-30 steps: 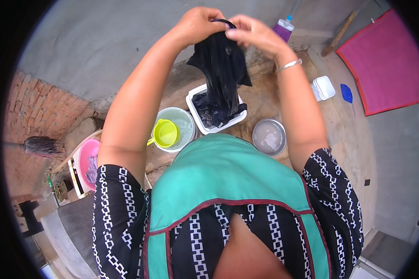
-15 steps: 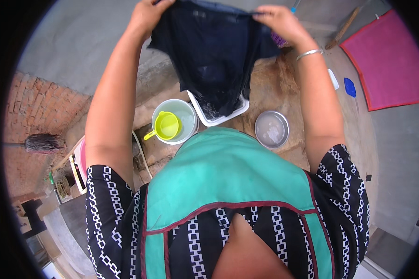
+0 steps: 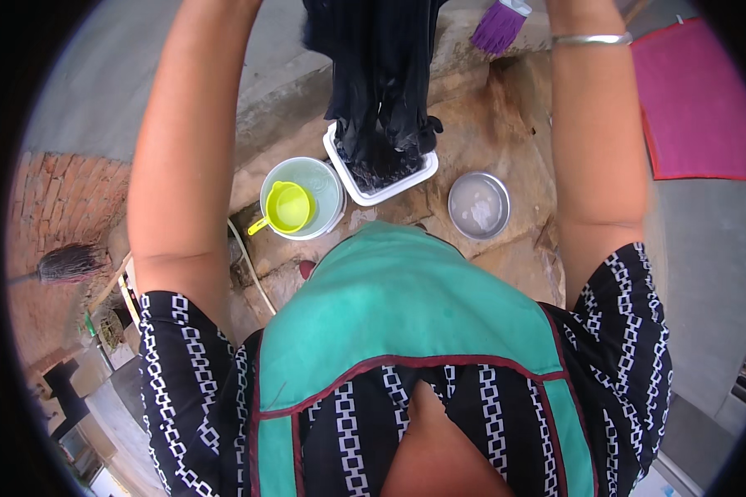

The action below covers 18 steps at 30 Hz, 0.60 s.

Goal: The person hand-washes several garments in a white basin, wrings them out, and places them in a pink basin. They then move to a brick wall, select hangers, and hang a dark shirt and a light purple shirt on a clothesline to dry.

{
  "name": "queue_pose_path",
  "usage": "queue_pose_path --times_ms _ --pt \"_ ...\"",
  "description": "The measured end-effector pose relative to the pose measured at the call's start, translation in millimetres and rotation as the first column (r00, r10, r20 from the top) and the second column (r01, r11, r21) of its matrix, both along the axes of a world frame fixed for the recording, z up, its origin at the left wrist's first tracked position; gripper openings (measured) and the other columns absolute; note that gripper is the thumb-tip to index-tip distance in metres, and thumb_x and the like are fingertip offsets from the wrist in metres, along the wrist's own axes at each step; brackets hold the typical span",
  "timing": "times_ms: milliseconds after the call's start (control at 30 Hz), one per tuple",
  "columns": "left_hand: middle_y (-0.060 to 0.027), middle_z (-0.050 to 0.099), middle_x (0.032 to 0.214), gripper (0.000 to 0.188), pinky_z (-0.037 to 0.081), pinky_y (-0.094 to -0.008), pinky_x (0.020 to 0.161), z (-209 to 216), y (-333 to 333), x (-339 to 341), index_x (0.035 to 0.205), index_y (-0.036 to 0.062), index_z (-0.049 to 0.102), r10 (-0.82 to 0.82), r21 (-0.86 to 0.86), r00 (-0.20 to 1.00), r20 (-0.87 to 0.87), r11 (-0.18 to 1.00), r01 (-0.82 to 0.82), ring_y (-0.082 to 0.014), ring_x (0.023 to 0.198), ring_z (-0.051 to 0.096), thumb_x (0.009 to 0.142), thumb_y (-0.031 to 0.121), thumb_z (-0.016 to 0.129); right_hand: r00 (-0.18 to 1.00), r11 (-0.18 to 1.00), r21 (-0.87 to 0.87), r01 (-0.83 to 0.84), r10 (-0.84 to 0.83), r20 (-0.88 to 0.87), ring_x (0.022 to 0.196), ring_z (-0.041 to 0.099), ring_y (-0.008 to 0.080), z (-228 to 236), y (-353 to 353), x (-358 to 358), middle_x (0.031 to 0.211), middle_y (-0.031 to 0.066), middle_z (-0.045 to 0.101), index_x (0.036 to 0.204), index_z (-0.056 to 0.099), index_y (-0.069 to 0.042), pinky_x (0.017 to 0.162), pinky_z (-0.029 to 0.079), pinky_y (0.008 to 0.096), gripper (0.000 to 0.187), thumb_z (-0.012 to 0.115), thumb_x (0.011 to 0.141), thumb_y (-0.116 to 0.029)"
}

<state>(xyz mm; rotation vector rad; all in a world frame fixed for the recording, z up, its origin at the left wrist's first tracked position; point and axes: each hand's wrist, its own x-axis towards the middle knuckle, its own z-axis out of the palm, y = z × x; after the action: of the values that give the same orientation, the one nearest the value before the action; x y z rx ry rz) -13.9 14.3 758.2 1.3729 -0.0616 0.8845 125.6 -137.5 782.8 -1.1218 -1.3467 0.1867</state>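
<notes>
Both my arms reach up past the top edge, so neither my left hand nor my right hand shows; only the forearms and a silver bangle (image 3: 593, 39) on the right wrist are visible. Between them hangs a dark, wet-looking garment (image 3: 381, 66), running out of view at the top. Its lower end bunches over a white rectangular tub (image 3: 381, 196) that holds dark cloth and some suds. Just left of the tub stands a pale bucket (image 3: 331, 207) of water, with a yellow-green dipper (image 3: 288, 207) in it. How the garment is held is hidden.
A round metal basin (image 3: 479, 207) with cloudy liquid sits to the right on the stained stone floor (image 3: 514, 265). Farther off are a purple brush head (image 3: 500, 26), a pink cloth (image 3: 704, 108) and, at left, a dark mop head (image 3: 70, 263) by brickwork.
Both my hands, earlier seen gripping the garment's top corners apart, have risen out of view. The garment has moved up and now hangs narrower and more gathered over the tub.
</notes>
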Motion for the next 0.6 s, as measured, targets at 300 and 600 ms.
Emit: queue_pose_path --times_ms 300,600 --pt "-0.0144 0.063 0.104 0.026 0.047 -0.0349 0.078 -289 -58 5 0.106 0.0037 0.062 0.284 0.341 0.498 -0.820 0.940 0.025 -0.0264 0.087 0.061 0.084 0.013 0.053 0.935 0.671 -0.736 0.086 -0.309 -0.172 0.097 0.060 0.0274 -290 -74 18 0.102 0.0180 0.063 0.107 0.059 0.000 0.083 0.045 0.0344 0.030 0.054 0.082 -0.016" --pt "-0.0109 0.020 0.145 0.057 0.025 -0.0616 0.100 -389 -226 1 0.130 0.0275 0.042 0.487 0.506 0.148 -0.861 0.788 0.351 -0.0356 0.133 0.019 0.078 0.016 0.061 0.824 0.162 -0.809 0.564 -0.168 0.541 0.130 0.023 0.0372 -408 -185 -27 0.142 0.0125 0.026 0.123 0.052 -0.021 0.096 0.027 0.0635 0.040 0.057 0.083 -0.025"
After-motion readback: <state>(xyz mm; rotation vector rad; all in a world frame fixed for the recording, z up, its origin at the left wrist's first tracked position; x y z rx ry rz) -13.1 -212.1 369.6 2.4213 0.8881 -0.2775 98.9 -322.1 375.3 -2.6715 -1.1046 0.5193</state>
